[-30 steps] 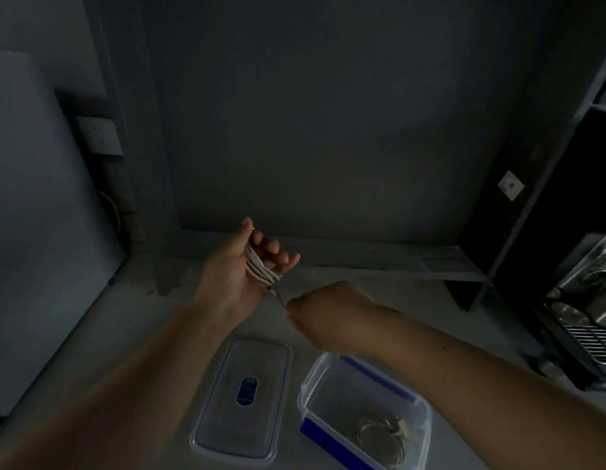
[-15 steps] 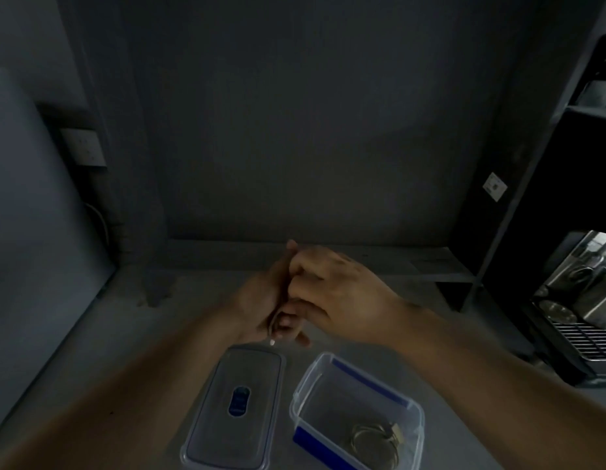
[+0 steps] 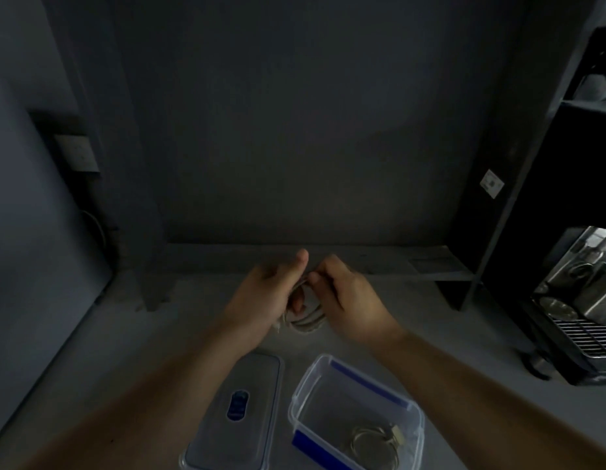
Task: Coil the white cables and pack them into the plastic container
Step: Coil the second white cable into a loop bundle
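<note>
A coiled white cable (image 3: 306, 322) hangs between my two hands above the grey counter. My left hand (image 3: 264, 300) holds the coil with its fingers curled round the loops and the thumb pointing up. My right hand (image 3: 349, 300) pinches the cable at the top of the coil. The clear plastic container (image 3: 305, 395) with blue clips stands open at the lower middle, and another coiled cable (image 3: 374, 442) lies inside it. Its lid (image 3: 247, 378) lies flat to the left of it.
A dark shelf unit (image 3: 539, 184) stands at the right with a metal appliance and drip grate (image 3: 586, 330) beside it. A grey wall closes the back, and a pale panel (image 3: 30, 232) leans at the left.
The hands have drawn slightly apart from the clasp of half a second ago. The cable, earlier wound round my left fingers, now hangs below as a visible coil. The view tilted a little.
</note>
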